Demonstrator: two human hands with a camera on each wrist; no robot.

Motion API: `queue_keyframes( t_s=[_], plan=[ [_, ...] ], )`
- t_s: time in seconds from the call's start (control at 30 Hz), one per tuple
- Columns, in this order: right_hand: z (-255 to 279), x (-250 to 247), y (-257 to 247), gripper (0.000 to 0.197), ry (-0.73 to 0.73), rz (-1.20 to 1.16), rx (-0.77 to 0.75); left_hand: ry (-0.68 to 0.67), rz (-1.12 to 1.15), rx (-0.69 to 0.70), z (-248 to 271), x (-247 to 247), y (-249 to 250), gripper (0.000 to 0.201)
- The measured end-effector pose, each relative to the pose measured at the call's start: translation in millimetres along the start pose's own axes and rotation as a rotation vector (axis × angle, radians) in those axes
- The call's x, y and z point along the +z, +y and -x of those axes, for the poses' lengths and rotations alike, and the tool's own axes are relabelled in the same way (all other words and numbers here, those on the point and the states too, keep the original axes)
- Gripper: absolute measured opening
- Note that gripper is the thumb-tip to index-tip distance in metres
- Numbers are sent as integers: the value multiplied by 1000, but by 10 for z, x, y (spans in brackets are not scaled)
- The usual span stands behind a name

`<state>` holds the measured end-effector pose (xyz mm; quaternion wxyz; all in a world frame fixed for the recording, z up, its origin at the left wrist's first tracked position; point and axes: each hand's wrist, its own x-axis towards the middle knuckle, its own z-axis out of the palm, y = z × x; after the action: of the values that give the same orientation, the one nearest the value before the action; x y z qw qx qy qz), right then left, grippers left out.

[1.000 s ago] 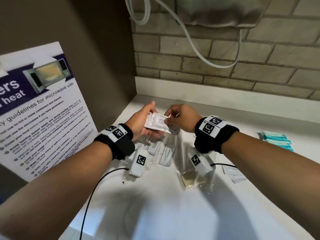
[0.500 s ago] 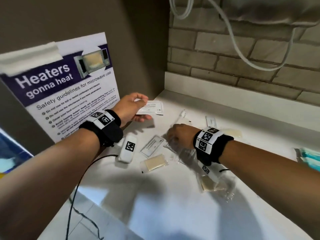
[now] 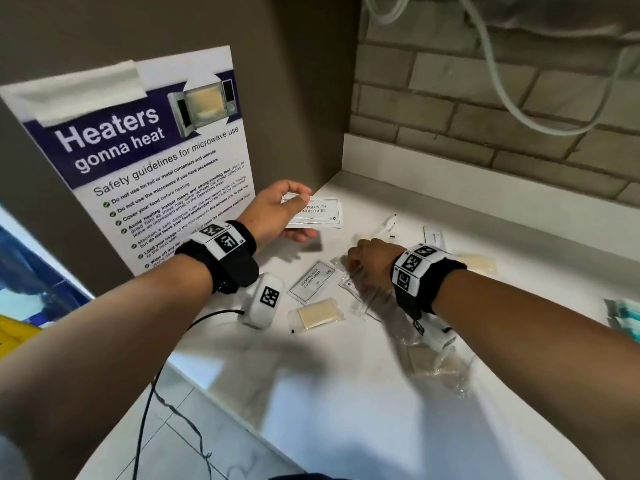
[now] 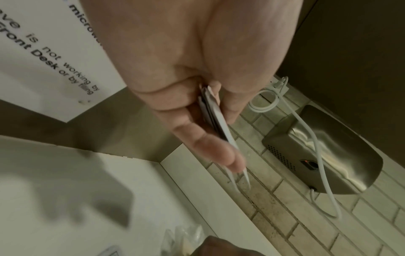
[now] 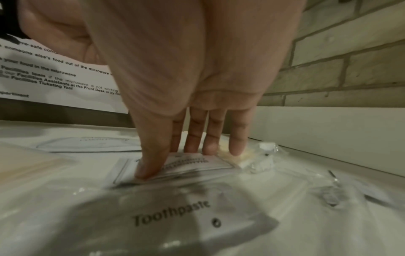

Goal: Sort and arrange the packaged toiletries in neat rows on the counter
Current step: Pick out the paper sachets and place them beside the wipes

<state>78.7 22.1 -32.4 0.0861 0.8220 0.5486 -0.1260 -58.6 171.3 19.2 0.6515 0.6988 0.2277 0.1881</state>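
Note:
My left hand (image 3: 277, 211) holds white "shampoo with conditioner" sachets (image 3: 320, 213) above the counter's back left corner, pinched between thumb and fingers; the left wrist view shows the left hand (image 4: 228, 136) gripping two thin sachets (image 4: 221, 124) stacked. My right hand (image 3: 367, 265) reaches down into the pile. In the right wrist view the right hand (image 5: 179, 159) pinches another shampoo sachet (image 5: 197, 166) lying flat, thumb on its near edge, fingers at its far edge. A clear toothpaste packet (image 5: 175, 214) lies just in front. One more shampoo sachet (image 3: 311, 280) and a wrapped soap (image 3: 317, 315) lie between my wrists.
The white counter (image 3: 346, 410) ends at a brown wall with a microwave poster (image 3: 156, 161) on the left and a brick wall behind. More wrapped soaps (image 3: 479, 263) and a small packet (image 3: 434, 235) lie further right, teal packets (image 3: 627, 317) at the far right. A white cable (image 3: 519, 98) hangs overhead.
My right hand let go of the sachet both hands held and dropped onto the pile. My left hand carried the sachet left toward the wall.

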Motion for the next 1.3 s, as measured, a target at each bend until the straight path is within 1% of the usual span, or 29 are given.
queue_keyframes(
  t_s=[0.07, 0.13, 0.2, 0.27, 0.37, 0.47, 0.6, 0.63, 0.73, 0.8, 0.83, 0.9, 0.93, 0.97, 1.07, 1.1, 1.2, 1.27, 1.3],
  plan=[
    [-16, 6, 6, 32, -1, 22, 21, 3, 1, -2, -12, 23, -5, 6],
    [-15, 4, 18, 29, -35, 31, 41, -3, -3, -12, -25, 42, -11, 9],
    [-9, -10, 30, 22, -55, -10, 75, -7, -2, -20, -39, 59, -15, 11],
    [-11, -44, 41, 11, -60, -118, 106, -10, 7, -30, -48, 62, -15, 12],
    [-16, -152, 87, 13, -55, -249, 97, -19, 17, -33, -68, 43, 6, 17],
    [-3, -248, 152, 17, -22, -450, 69, -22, 18, -30, -69, 23, 22, 23],
    [16, -403, 134, 7, 19, -578, 54, -13, 11, -20, -64, -9, 56, 24],
    [15, -430, 111, 7, 20, -595, 47, -6, 12, -21, -65, -13, 67, 24],
    [-29, -446, 11, 20, 6, -637, 58, 11, 12, -24, -50, -28, 103, 26],
    [-42, -444, -85, 26, 3, -752, 78, 13, 7, -20, -33, -37, 129, 26],
    [-45, -447, -147, 33, 2, -833, 80, 15, 7, -18, -24, -50, 144, 27],
    [-54, -463, -254, 56, 6, -964, 68, 23, 9, -14, -16, -70, 173, 27],
    [-56, -461, -312, 64, 2, -1013, 57, 29, 8, -12, -16, -80, 187, 27],
    [-70, -441, -351, 66, -8, -1061, 54, 35, 6, -10, -16, -91, 199, 26],
    [-114, -352, -427, 54, -32, -1154, 144, 53, 6, -13, -3, -133, 221, 25],
    [-131, -299, -442, 51, -48, -1130, 188, 56, 3, -11, 1, -142, 221, 25],
    [-161, -189, -439, 47, -57, -756, 238, 66, -2, -8, 10, -159, 218, 25],
    [-141, -158, -462, 58, -27, -575, 239, 77, -1, -7, 7, -153, 216, 26],
    [-134, -168, -477, 63, -36, -405, 198, 79, 1, -6, 6, -148, 211, 26]
  ],
)
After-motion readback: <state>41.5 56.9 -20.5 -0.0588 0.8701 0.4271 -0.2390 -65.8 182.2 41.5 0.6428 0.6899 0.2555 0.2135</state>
